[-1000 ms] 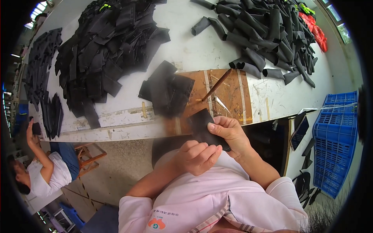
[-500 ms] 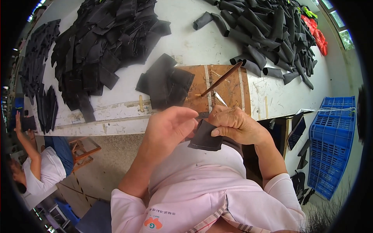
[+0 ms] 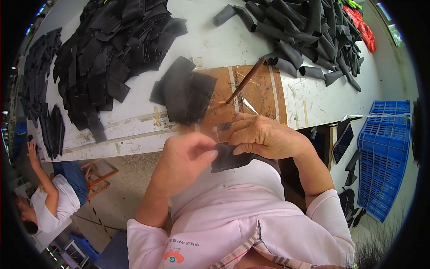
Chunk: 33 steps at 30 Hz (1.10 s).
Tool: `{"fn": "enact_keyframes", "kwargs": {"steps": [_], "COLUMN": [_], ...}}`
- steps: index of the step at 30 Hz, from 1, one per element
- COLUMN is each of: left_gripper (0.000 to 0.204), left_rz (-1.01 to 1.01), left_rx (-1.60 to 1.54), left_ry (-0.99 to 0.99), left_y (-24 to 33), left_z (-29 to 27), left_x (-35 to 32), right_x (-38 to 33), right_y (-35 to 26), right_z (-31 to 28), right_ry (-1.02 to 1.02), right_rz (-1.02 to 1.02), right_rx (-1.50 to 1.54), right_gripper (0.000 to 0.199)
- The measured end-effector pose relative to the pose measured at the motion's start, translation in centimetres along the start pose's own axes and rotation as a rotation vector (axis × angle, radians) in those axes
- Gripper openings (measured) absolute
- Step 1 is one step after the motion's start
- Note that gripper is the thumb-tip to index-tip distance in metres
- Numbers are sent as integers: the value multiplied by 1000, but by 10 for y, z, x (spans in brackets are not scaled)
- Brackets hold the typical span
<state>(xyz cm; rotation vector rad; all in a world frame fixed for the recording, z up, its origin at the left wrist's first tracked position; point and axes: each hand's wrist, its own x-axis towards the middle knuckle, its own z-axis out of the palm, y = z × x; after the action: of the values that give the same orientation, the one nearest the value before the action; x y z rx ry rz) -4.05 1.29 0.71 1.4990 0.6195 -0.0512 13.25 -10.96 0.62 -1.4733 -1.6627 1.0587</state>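
Black fabric piece point(image 3: 228, 158) pinched between both hands, off the surface point(image 3: 206, 42), just past its near edge, in front of the torso. Left hand point(image 3: 186, 159) gripping left end, thumb on top. Right hand point(image 3: 264, 136) clamping right end, fingers curled over. Small stack of black pieces point(image 3: 183, 92) near same edge, beside brown board point(image 3: 260, 94) with wooden stick point(image 3: 245, 80) lying across.

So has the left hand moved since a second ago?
Yes. The left hand has come up from the lap to the table edge, and now pinches the black fabric piece together with the right hand.
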Motion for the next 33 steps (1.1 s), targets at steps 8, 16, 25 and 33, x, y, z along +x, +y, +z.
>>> {"fn": "enact_keyframes", "kwargs": {"steps": [8,16,25,33], "left_gripper": [7,9,7,10], "left_rz": [-190,-130,-114,44], "left_rx": [-389,-629,-567,-197], "left_ry": [-25,-67,-85,72], "left_y": [-1,-17,-18,-6], "left_z": [-4,0,4,14], "left_x": [-4,0,-1,-4], "right_x": [-1,-5,-4,5], "right_y": [-3,7,12,-3], "right_z": [2,16,14,9], "right_ry": [57,194,168,211], "right_rz": [95,154,-19,-44], "right_rx": [118,478,379,-104], "right_gripper": [14,19,20,16]}}
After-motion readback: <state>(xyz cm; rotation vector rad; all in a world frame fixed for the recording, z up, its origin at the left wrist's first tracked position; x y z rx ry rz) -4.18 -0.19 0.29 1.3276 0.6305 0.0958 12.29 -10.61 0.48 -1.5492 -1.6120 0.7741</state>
